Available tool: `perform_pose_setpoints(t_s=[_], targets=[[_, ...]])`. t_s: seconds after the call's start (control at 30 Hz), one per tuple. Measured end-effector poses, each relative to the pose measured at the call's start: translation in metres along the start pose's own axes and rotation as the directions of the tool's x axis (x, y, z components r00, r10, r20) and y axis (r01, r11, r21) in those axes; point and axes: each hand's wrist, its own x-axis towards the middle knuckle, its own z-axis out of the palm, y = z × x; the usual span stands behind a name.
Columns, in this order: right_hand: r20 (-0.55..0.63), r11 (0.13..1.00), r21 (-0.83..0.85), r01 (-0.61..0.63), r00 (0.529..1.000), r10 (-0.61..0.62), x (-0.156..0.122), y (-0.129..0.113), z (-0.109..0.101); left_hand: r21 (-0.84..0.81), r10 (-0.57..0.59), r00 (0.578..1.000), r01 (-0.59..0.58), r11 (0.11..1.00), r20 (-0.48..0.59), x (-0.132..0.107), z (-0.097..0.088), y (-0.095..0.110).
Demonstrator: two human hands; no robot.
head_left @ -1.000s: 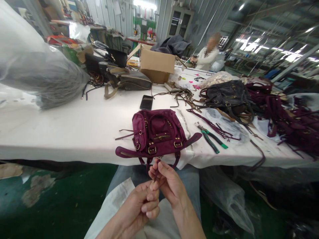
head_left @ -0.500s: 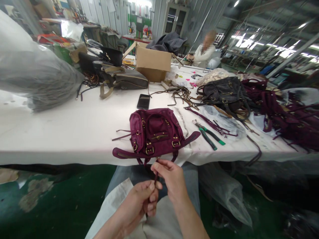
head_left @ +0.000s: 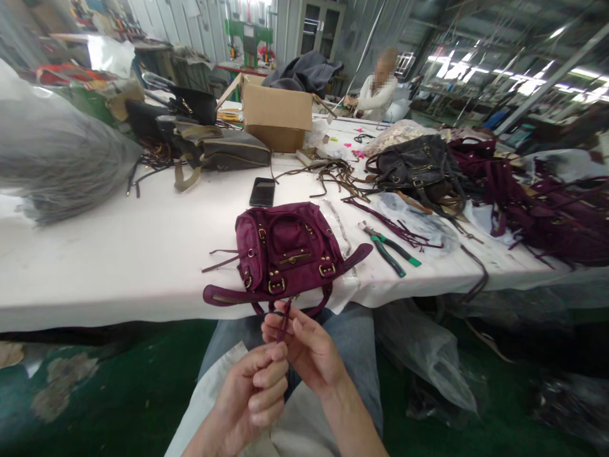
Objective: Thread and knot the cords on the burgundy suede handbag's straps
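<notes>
A burgundy handbag (head_left: 290,251) with brass buckles and a zipped front pocket lies at the table's front edge, its handle hanging toward my lap. Just below it, a thin burgundy leather cord (head_left: 284,325) runs between my hands. My left hand (head_left: 259,384) is closed around the cord's lower part, fingers curled. Higher up, my right hand (head_left: 304,343) has its fingers about the cord near the bag's edge, pinching it. The cord's lower end is hidden in my left hand.
Green-handled pliers (head_left: 390,247) and burgundy cords (head_left: 390,222) lie right of the bag. A phone (head_left: 262,192) and a cardboard box (head_left: 277,114) are behind it. More bags (head_left: 419,166) pile up at right. A co-worker (head_left: 378,92) is at the far side.
The view has shifted a little. My left hand has closed more tightly on the cord, and my right hand has turned, with its fingers now around the doubled-looking upper part.
</notes>
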Motion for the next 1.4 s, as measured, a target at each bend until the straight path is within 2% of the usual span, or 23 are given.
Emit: perform_pose_setpoints(t_s=[0.07, 0.13, 0.17, 0.23, 0.27, 0.33, 0.4, 0.47, 0.5, 0.63, 0.77, 0.87, 0.93, 0.97, 1.03, 1.13, 1.27, 1.4], targets=[[-0.038, 1.000, 0.004, 0.006, 0.999, -0.005, 0.003, 0.003, -0.001, -0.062, -0.014, 1.000, 0.016, 0.998, 0.020, 0.002, -0.004, -0.002], [-0.095, 1.000, -0.022, 0.018, 0.995, -0.020, 0.006, 0.005, -0.001, -0.023, -0.024, 1.000, 0.024, 0.999, -0.015, 0.006, -0.003, -0.006], [-0.118, 0.999, -0.049, 0.021, 0.993, -0.027, 0.007, 0.004, -0.001, 0.043, -0.011, 0.998, 0.014, 0.999, -0.068, 0.007, -0.002, -0.008], [-0.157, 0.989, -0.145, 0.025, 0.987, -0.048, 0.008, 0.003, 0.001, 0.286, 0.071, 0.979, -0.014, 0.958, -0.190, 0.011, 0.001, -0.012], [-0.184, 0.975, -0.220, 0.031, 0.980, -0.072, 0.007, 0.001, 0.002, 0.437, 0.136, 0.963, -0.022, 0.899, -0.231, 0.012, 0.000, -0.014], [-0.252, 0.919, -0.392, 0.050, 0.954, -0.160, 0.007, -0.001, 0.004, 0.684, 0.286, 0.923, -0.036, 0.728, -0.256, 0.016, -0.004, -0.016], [-0.287, 0.861, -0.505, 0.066, 0.928, -0.239, 0.006, -0.004, 0.005, 0.799, 0.401, 0.881, -0.045, 0.600, -0.252, 0.018, -0.010, -0.016], [-0.276, 0.863, -0.502, 0.061, 0.934, -0.226, 0.006, -0.005, 0.007, 0.833, 0.477, 0.842, -0.064, 0.550, -0.250, 0.019, -0.014, -0.014], [-0.261, 0.884, -0.465, 0.048, 0.947, -0.189, 0.006, -0.005, 0.007, 0.838, 0.487, 0.839, -0.071, 0.541, -0.243, 0.019, -0.014, -0.013], [-0.196, 0.944, -0.330, -0.012, 0.979, -0.055, 0.007, -0.007, 0.005, 0.841, 0.474, 0.854, -0.084, 0.535, -0.216, 0.017, -0.003, -0.007], [-0.081, 0.973, -0.229, 0.027, 0.996, -0.047, 0.010, -0.012, -0.002, 0.877, 0.480, 0.860, -0.086, 0.473, -0.175, 0.015, 0.005, -0.007], [-0.027, 0.985, -0.174, 0.013, 0.999, -0.018, 0.012, -0.015, -0.009, 0.839, 0.478, 0.857, -0.108, 0.533, -0.193, 0.016, 0.002, -0.010], [-0.022, 0.981, -0.192, -0.016, 1.000, 0.012, 0.012, -0.015, -0.011, 0.825, 0.455, 0.862, -0.080, 0.559, -0.224, 0.018, -0.001, -0.012], [-0.031, 0.976, -0.216, -0.021, 0.999, 0.014, 0.010, -0.014, -0.012, 0.843, 0.459, 0.859, -0.063, 0.535, -0.227, 0.018, -0.001, -0.012], [-0.084, 0.958, -0.288, -0.001, 0.996, -0.024, 0.007, -0.013, -0.010, 0.904, 0.516, 0.832, -0.044, 0.426, -0.203, 0.019, 0.000, -0.012], [-0.186, 0.891, -0.448, 0.070, 0.968, -0.169, 0.000, -0.013, -0.002, 0.972, 0.609, 0.783, -0.024, 0.232, -0.126, 0.018, 0.005, -0.011], [-0.229, 0.773, -0.628, 0.092, 0.927, -0.297, -0.004, -0.014, 0.009, 0.992, 0.620, 0.780, 0.009, 0.128, -0.087, 0.015, 0.007, -0.012], [-0.244, 0.705, -0.705, 0.084, 0.904, -0.352, 0.000, -0.010, 0.013, 0.999, 0.626, 0.778, -0.028, -0.031, 0.041, 0.014, 0.002, -0.013]])
